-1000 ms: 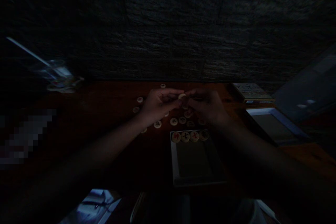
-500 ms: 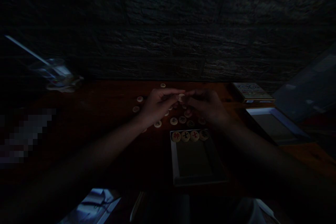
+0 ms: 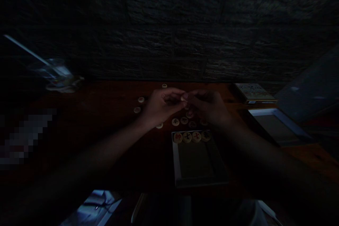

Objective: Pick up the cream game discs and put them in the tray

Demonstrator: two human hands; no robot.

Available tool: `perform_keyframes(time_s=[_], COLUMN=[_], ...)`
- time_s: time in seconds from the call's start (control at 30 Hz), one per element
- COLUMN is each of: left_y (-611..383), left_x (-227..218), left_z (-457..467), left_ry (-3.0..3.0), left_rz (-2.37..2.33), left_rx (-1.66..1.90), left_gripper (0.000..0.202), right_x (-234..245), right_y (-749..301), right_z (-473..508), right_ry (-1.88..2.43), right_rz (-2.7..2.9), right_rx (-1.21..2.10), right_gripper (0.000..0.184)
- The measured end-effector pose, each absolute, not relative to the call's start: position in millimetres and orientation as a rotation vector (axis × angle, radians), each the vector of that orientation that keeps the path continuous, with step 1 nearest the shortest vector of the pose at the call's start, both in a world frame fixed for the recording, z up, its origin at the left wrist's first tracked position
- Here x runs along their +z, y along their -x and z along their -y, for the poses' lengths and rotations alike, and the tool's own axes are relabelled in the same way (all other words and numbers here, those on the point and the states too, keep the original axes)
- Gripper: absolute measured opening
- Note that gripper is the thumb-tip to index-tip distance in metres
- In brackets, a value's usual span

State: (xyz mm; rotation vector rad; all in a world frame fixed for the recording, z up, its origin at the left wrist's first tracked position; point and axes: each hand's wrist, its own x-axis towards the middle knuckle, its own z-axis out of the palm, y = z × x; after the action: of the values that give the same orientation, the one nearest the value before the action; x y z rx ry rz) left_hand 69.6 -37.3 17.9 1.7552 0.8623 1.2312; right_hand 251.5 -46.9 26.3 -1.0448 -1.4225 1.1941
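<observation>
Fingertips of my left hand (image 3: pixel 160 107) and my right hand (image 3: pixel 210 105) meet above the table around a round wooden Chinese chess piece (image 3: pixel 183 98), mostly covered by the fingers. Both hands are closed in a pinch on it. Beneath and around them lie several more pieces, among them a black-marked piece (image 3: pixel 175 122) and a red-marked piece (image 3: pixel 141 100). Nearer to me is a shallow open box (image 3: pixel 177 162) with a row of pieces along its far edge, including a red-marked piece (image 3: pixel 196 137). The room is very dark.
On the right stand a printed box (image 3: pixel 254 91) and an open box lid or tray (image 3: pixel 293 127). A clear cup with a straw (image 3: pixel 57 74) stands at the far left. The stone wall (image 3: pixel 169 39) rises behind the wooden table (image 3: pixel 106 102).
My left fingers and thumb have shifted slightly to the right, and the piece between my hands is now more covered. The boxed row of pieces looks the same.
</observation>
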Motion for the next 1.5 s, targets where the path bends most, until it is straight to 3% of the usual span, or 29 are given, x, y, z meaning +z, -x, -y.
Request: perform_keyframes(time_s=[0.27, 0.7, 1.07, 1.5], left_y=[-66.5, -70.1, -70.0, -68.6], left_x=[18.9, 18.8, 22.9, 17.7], left_z=[37.0, 42.9, 43.7, 39.0], left_ry=[-1.705, -1.754, -1.792, -1.712], left_rz=[-0.852, -0.901, -0.956, -0.859], left_rx=[1.273, 1.289, 1.292, 1.309], left_gripper=[0.033, 0.025, 0.019, 0.036], right_x=[25.1, 24.8, 24.2, 24.6], right_y=[-253.4, -252.0, -251.8, -252.4], right_z=[44.6, 48.3, 49.4, 45.2], right_ry=[0.910, 1.034, 1.043, 0.936], right_rz=[1.327, 1.430, 1.436, 1.334], right_rx=[1.345, 1.138, 1.159, 1.321], right_gripper=[0.041, 0.045, 0.043, 0.042])
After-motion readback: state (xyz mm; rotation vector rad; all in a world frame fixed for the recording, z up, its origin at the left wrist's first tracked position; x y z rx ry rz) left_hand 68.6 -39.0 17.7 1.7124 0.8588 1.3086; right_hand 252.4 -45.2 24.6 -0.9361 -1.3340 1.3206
